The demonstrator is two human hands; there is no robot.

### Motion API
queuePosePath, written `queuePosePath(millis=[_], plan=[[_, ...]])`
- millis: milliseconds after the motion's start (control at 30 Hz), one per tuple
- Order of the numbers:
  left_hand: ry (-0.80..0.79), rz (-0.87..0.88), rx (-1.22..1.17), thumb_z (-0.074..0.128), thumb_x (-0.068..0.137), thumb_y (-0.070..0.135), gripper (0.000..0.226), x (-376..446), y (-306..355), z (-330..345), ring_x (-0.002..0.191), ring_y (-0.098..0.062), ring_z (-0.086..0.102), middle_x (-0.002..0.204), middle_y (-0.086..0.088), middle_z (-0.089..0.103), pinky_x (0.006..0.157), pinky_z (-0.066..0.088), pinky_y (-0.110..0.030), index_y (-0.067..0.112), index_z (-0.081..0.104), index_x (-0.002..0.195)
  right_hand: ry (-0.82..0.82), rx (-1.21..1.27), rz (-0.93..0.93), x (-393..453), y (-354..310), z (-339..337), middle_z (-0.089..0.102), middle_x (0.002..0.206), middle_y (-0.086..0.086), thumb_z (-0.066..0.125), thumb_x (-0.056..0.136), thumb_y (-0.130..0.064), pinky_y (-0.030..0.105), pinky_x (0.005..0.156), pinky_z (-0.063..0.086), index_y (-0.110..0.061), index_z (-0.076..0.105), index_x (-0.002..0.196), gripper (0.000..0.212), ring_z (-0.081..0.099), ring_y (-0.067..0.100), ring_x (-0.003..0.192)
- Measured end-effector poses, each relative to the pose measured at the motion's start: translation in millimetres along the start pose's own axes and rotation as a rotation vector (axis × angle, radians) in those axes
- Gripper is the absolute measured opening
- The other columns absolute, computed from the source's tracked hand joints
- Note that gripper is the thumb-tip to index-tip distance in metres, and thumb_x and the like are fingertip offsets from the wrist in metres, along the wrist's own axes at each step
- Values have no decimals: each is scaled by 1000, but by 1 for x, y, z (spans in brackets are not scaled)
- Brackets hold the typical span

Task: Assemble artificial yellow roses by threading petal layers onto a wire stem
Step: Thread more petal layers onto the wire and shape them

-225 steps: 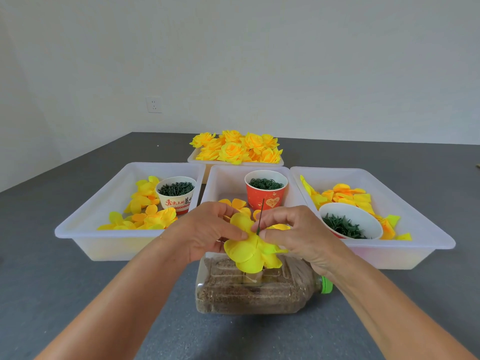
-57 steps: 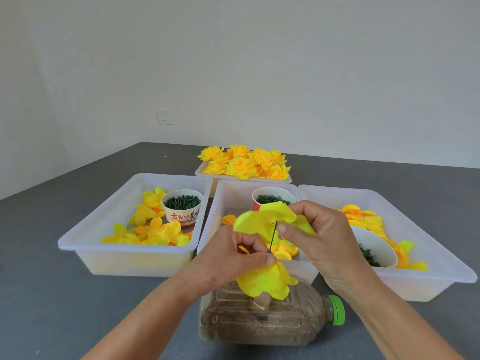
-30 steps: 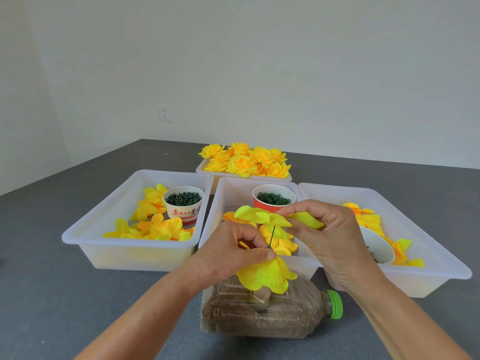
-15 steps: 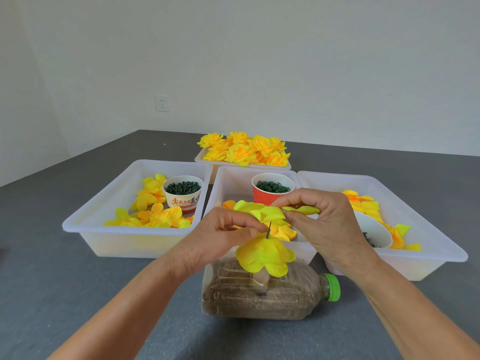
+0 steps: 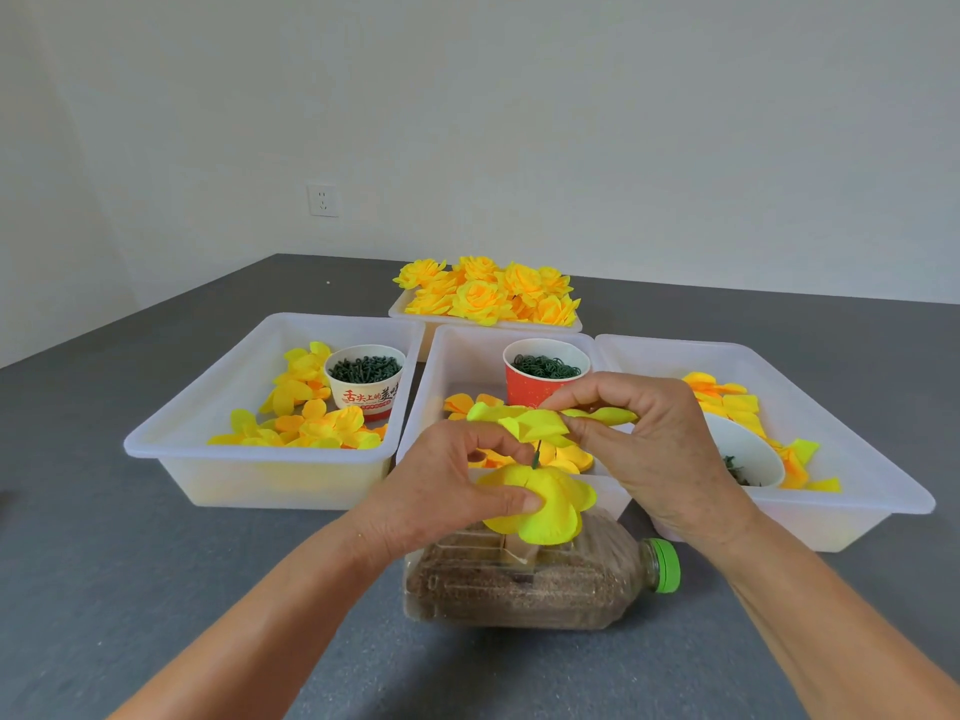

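White trays point(image 5: 260, 459) hold yellow petals point(image 5: 311, 423), cups point(image 5: 365, 379) green pieces

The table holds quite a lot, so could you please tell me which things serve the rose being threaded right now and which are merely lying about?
In use:
- left hand holding the threaded petals
- right hand pinching the new petal layer
- wire stem
- sand-filled bottle under it

Lying about:
- finished roses
- left tray
- red cup
- wall socket
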State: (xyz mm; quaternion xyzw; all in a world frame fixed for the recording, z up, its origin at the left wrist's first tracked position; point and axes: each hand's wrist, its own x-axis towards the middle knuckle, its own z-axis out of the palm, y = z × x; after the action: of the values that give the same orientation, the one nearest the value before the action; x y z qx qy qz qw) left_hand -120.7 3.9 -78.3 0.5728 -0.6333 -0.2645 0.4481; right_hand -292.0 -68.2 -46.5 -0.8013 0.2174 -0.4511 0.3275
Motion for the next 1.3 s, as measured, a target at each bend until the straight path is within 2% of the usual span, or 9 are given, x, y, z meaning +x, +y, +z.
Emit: queuePosePath(millis=[133, 300, 500, 633, 733, 867, 1000, 1133, 1300], plan=[[44, -24, 101, 84, 66, 27, 32, -2, 0, 5, 96, 11, 54, 98, 15, 66, 86, 40, -12, 37, 64, 89, 2, -3, 10, -1, -3, 0, 74, 80, -6, 71, 78, 0, 30, 74, 55, -21, 75, 82, 22, 69, 9, 78], [51, -42, 67, 86, 63, 26, 41, -5, -2, -1, 102, 1, 58, 104, 11, 68, 97, 43, -27, 35, 65, 98, -18, -33, -7, -4, -6, 2, 73, 83, -6, 70, 79, 1, 26, 76, 54, -16, 75, 84, 19, 67, 7, 82], [61, -56, 14, 74, 62, 41, 51, -9, -4, -7, 102, -12, 62, 104, -1, 70, 97, 46, -35, 14, 69, 105, 13, -109, -119, -7, -7, 5, 70, 85, -10, 70, 76, 3, 21, 79, 50, -22, 73, 84, 26, 63, 6, 85], [99, -61, -49, 71, 80, 15, 23, -9, -5, -10, 98, -25, 64, 99, -13, 70, 92, 50, -38, 3, 69, 99, 19, -285, -298, -9, -1, 8, 71, 86, -2, 68, 74, 2, 27, 79, 48, -11, 75, 87, 20, 62, 13, 84], [104, -76, -51, 66, 83, 1, 18, -8, -8, -11, 99, -25, 65, 100, -13, 71, 92, 50, -35, 3, 70, 100, 32, -370, -382, -12, 4, 10, 73, 86, 3, 66, 73, 2, 35, 74, 51, -7, 75, 86, 19, 64, 19, 81], [97, -64, -80, 66, 83, 1, 18, -9, -8, -11, 99, -25, 65, 100, -11, 72, 91, 51, -34, 6, 71, 98, 19, -456, -451, -17, 7, 12, 72, 84, 3, 67, 67, 6, 42, 69, 53, -6, 75, 86, 24, 66, 25, 78], [110, -63, -96, 66, 81, -3, 20, -8, -9, -11, 97, -23, 66, 97, -9, 72, 88, 52, -29, 15, 71, 91, 3, -503, -449, -21, 9, 13, 72, 85, 2, 67, 65, 7, 37, 68, 47, -8, 76, 86, 27, 66, 25, 78], [141, -52, -71, 71, 76, -3, 22, -7, -9, -12, 92, -20, 66, 94, -8, 71, 91, 51, -37, 15, 68, 87, -1, -512, -452, -21, 9, 12, 72, 85, 1, 67, 66, 6, 37, 67, 48, -8, 76, 86, 26, 66, 24, 79], [269, 35, 28, 74, 74, 2, 38, -7, -7, -11, 92, -9, 59, 102, 7, 62, 83, 52, -36, 24, 57, 99, 12, -565, -473, -21, 9, 13, 72, 84, 1, 67, 64, 5, 35, 68, 43, -8, 76, 86, 27, 66, 24, 77]])
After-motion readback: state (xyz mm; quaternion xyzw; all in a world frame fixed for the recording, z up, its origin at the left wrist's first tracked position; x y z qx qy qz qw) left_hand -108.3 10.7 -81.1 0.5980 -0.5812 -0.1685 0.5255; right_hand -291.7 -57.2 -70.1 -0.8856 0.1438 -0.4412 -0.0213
